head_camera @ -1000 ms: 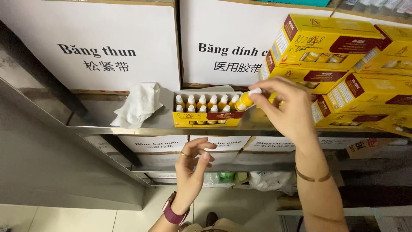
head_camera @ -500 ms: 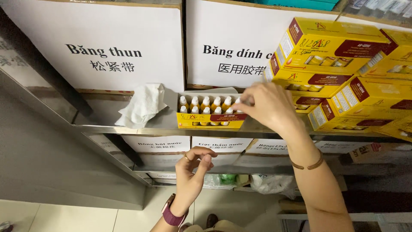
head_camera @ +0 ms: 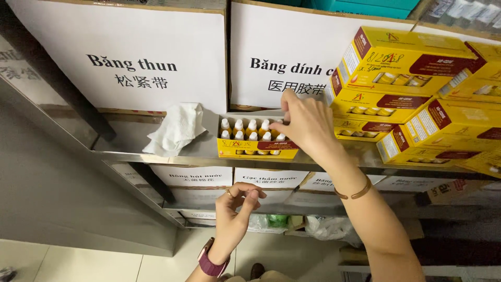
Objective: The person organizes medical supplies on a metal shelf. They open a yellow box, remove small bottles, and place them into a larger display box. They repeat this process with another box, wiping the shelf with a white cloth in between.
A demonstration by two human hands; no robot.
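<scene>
The open yellow carton (head_camera: pixel 257 149) sits at the middle of the frame on the steel shelf (head_camera: pixel 172 154), its flap turned back so the white caps of the small yellow bottles (head_camera: pixel 245 130) stand in two neat rows facing up, easy to reach from above. The right hand (head_camera: pixel 308 125) is over the carton's right end, fingers pinched down among the last bottles there; whether its grip actually closes on a bottle cannot be told, since the hand hides that corner. The left hand (head_camera: pixel 236 209) hangs lower, below the shelf edge, fingers loosely curled with thumb against fingertips and nothing visible in them. Just left of the carton lies a crumpled white tissue (head_camera: pixel 177 128). To the right, closed yellow boxes (head_camera: pixel 412 78) are stacked at a slant. Behind stand large cartons with white paper labels (head_camera: pixel 130 57).
</scene>
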